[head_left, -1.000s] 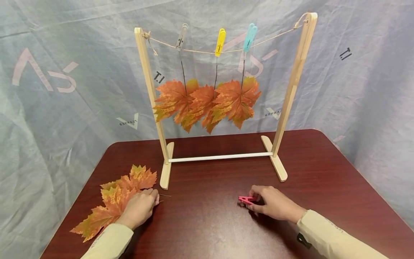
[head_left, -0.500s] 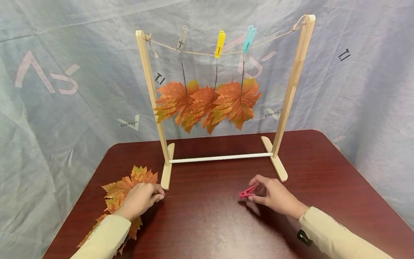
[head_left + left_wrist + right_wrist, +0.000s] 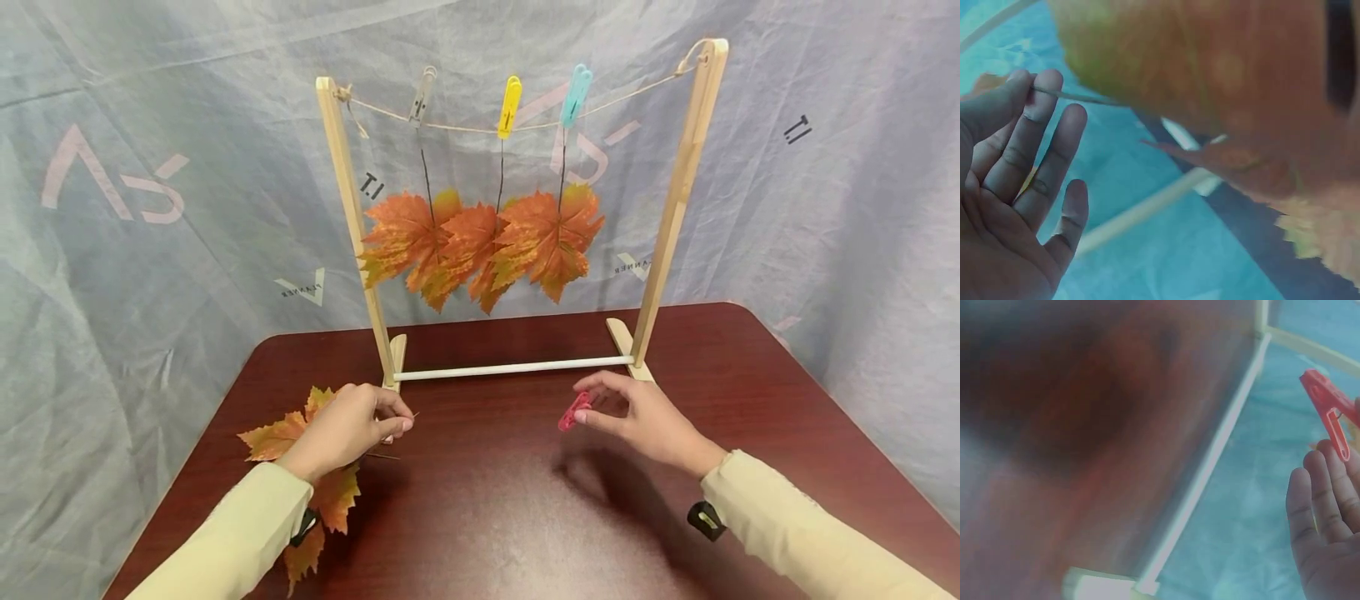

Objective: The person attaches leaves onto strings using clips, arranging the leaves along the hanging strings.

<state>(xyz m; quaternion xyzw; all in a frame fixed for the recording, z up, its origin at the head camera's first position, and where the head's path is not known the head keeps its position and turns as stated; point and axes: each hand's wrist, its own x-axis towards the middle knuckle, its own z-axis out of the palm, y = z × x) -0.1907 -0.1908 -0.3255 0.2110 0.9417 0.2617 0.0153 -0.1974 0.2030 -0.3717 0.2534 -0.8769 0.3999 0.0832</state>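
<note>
In the head view my left hand (image 3: 356,429) pinches the thin stem of an orange autumn leaf (image 3: 337,498), raised over the table's left side. The left wrist view shows this stem (image 3: 1085,98) between thumb and index fingertip, the other fingers extended. Partly behind that hand lies another leaf (image 3: 272,436). My right hand (image 3: 652,423) holds a red clothespin (image 3: 574,411) above the table. Seen from the right wrist, the clothespin (image 3: 1322,397) is gripped by its handle end. Three similar leaves (image 3: 551,237) hang side by side on the string.
A wooden stand (image 3: 681,196) with a white crossbar (image 3: 513,367) stands at the back of the dark red table (image 3: 480,500). Grey (image 3: 422,96), yellow (image 3: 509,107) and blue (image 3: 576,96) clothespins sit along its string (image 3: 630,97). Grey cloth (image 3: 187,275) hangs behind.
My left hand has picked up a leaf by its stem, moving up and to the right. My right hand has raised the red clothespin off the table, tilting it more upright.
</note>
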